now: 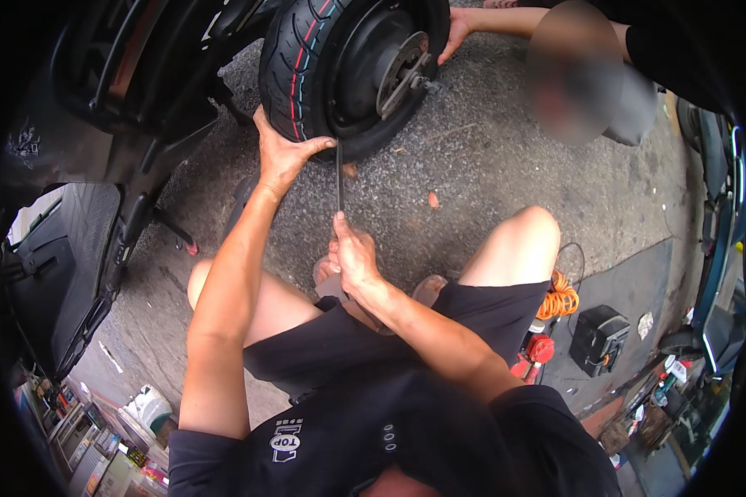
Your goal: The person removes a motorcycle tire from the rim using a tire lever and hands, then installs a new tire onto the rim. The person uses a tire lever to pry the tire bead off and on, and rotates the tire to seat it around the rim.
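Note:
A scooter wheel's black tyre (pixel 283 83), with red and pale blue lines on its tread, stands at the top middle. My left hand (pixel 283 156) grips the tyre's near edge, its thumb stretched toward a slim metal tyre lever (pixel 340 178). That lever's far tip meets the tyre beside the rim; whether it sits under the bead is hidden. Closed round the lever's near end is my right hand (pixel 354 258), between my knees. On the wheel's hub (pixel 406 74) is a metal arm. Another person's hand (pixel 457 33) touches the wheel's right side.
The scooter's dark body (pixel 83 132) rises at left. At right are an orange coiled hose (pixel 559 296), a red tool (pixel 540 349) and a black case (pixel 599 340) on a mat. The other person leans in at upper right. Boxes crowd the lower left.

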### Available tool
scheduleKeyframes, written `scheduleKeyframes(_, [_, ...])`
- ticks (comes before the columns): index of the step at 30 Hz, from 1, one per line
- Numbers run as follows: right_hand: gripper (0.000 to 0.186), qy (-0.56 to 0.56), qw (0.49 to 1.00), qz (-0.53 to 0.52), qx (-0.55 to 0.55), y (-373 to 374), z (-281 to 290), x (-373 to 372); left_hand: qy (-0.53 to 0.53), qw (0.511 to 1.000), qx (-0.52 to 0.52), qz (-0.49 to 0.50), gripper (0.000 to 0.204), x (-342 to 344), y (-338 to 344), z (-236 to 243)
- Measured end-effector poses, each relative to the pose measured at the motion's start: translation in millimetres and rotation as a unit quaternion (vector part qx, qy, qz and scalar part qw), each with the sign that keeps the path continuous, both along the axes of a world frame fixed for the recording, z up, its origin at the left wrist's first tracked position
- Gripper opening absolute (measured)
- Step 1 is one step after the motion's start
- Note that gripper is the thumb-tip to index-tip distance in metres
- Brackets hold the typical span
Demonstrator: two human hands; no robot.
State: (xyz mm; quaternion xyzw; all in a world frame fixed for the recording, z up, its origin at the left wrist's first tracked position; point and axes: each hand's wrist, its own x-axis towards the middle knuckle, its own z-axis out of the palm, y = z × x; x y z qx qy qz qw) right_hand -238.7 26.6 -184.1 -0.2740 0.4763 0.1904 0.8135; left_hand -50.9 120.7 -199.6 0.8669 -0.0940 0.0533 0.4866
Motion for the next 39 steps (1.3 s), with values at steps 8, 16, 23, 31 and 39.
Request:
scheduleKeyframes(8, [0.041,-0.014,0.994,0.082,-0.066,-9,2,3,0.026,0.998,-0.019,0.049,0.100,11,-14,11])
scheduleKeyframes(16, [0.050,-0.015,0.998,0.053,-0.019,-1,64,10,0.051,0.997,0.034,0.055,0.098,16,-36,61])
scheduleKeyframes(23, [0.044,0.013,0.967,0.014,0.254,-18,154,3,0.091,0.974,0.207,0.007,0.102,22,-41,133])
scheduleKeyframes(31, [0.042,-0.001,0.952,-0.018,0.307,-33,149,1,0.164,0.980,0.049,-0.104,0.115,27,-15,131])
scheduleKeyframes(39, [0.043,-0.035,0.964,0.035,0.260,-2,121,-14,0.091,0.989,0.092,-0.067,0.100,25,-12,118])
